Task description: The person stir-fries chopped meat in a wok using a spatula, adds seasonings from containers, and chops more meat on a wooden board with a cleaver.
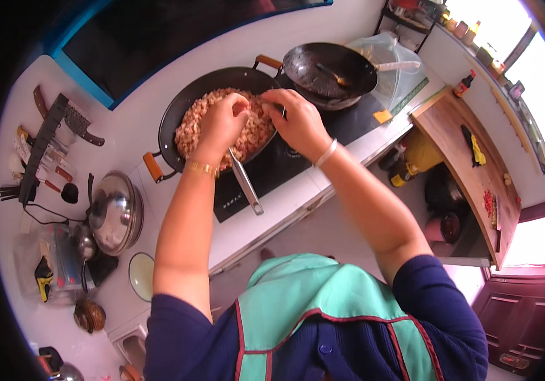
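A wide black pan (170, 128) with wooden side handles sits on a black cooktop (272, 166), filled with what looks like diced meat (191, 128). My left hand (222, 124) is over the middle of the food, fingers curled and thumb near the fingertips; whether small pieces are pinched there is hidden. Over the pan's right side, my right hand (298, 119) bends its fingers and thumb down towards the food. Any piece between those fingertips is too small to tell. Below my left hand, a metal utensil handle (246, 185) leans out over the pan's front rim.
A black wok (360, 78) with a spoon inside stands right of the pan. A lidded metal pot (113, 214) and a knife rack (46, 143) are at left. The wooden counter (449, 119) at right bears a gloved-looking black and yellow item (475, 147) and red chopped bits (488, 202).
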A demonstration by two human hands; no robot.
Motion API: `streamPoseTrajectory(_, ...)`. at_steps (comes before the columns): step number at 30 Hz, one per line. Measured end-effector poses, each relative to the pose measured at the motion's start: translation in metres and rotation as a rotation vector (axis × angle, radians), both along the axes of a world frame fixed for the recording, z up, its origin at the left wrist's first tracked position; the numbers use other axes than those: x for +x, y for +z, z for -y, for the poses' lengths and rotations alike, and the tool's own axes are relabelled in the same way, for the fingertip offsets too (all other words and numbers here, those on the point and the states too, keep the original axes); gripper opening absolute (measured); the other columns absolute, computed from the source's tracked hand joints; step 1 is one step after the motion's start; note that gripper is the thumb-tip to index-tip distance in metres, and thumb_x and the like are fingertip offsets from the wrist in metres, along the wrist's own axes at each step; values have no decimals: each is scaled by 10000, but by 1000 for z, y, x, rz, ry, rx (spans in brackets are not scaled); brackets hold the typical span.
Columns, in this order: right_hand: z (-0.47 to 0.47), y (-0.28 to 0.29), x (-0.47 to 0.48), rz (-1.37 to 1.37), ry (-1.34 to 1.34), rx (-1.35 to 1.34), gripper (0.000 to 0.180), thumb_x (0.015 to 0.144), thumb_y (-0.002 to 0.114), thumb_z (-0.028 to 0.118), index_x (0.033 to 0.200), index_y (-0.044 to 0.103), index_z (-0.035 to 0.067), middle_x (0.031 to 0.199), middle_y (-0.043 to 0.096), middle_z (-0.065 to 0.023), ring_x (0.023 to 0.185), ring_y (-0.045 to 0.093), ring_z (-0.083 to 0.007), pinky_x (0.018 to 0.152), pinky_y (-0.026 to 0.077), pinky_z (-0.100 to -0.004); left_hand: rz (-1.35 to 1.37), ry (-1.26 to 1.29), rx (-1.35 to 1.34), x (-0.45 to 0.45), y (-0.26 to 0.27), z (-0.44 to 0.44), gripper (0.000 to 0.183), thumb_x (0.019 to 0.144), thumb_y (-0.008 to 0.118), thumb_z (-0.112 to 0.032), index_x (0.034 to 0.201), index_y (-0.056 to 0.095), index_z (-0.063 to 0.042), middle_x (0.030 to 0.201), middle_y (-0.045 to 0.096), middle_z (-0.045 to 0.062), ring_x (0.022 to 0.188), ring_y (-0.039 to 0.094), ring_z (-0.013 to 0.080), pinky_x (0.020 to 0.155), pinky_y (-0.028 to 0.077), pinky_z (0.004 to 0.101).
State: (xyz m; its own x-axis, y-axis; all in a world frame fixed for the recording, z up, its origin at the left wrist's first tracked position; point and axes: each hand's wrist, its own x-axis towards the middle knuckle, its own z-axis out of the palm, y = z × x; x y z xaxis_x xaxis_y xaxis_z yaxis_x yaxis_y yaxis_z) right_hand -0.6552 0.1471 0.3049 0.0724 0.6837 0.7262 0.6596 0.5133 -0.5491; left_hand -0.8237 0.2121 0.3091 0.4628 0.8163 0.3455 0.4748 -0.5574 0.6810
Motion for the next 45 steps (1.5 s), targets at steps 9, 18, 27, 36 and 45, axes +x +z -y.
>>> streamPoseTrajectory(9,1,29,-31,-116,108,-127,255,805,577,-18,1051,620,34,991,625,-131,873,641,-260,730,517,-325,284,-134,18,-5,26,18,183,795,622,-138,935,608,-20,813,647,177,800,639,334,702,504,349)
streamPoseTrajectory(18,-7,76,-156,95,508,-217,295,785,576,31,1078,598,51,985,610,-154,886,611,-325,757,494,-381,300,372,31,-147,42,46,122,847,625,-106,929,621,-14,810,651,34,744,590,77,682,485,238)
streamPoseTrajectory(27,-27,69,-133,5,22,-66,206,803,584,53,999,636,21,913,652,-151,818,650,-282,729,509,-336,202,138,89,-163,58,-3,128,807,616,-136,890,640,-41,809,658,57,741,610,129,677,481,269)
streamPoseTrajectory(36,91,11,-59,-61,-442,-189,175,776,631,17,948,637,52,886,647,-93,761,647,-212,688,501,-297,-493,-132,103,7,-11,-97,159,740,669,-229,860,690,-127,901,679,75,898,636,260,800,487,391)
streamPoseTrajectory(45,139,-24,-10,-169,-490,-282,188,775,624,-7,947,639,69,921,650,-84,806,653,-201,649,500,-282,-888,-35,39,82,-48,-113,277,718,701,-245,973,697,-140,1041,665,108,1044,601,284,903,416,413)
